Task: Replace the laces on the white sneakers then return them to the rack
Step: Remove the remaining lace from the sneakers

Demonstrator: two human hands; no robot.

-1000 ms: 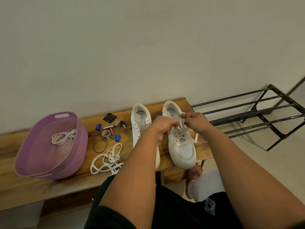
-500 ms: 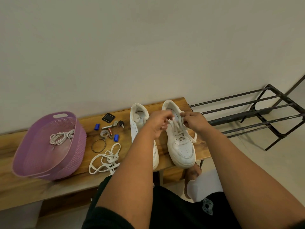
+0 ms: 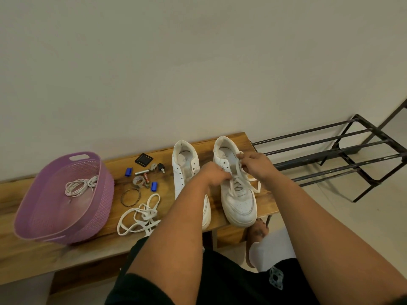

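Wooden bench against plain wall

I see a worktop of varnished wood with visible grain, and on its left a lilac basket of matt perforated plastic. The two sneakers look like smooth white leather, dull rather than glossy, with flat woven cloth laces. At far right, the rack is black matt metal bar.

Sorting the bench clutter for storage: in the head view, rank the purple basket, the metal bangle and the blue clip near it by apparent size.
1. purple basket
2. metal bangle
3. blue clip
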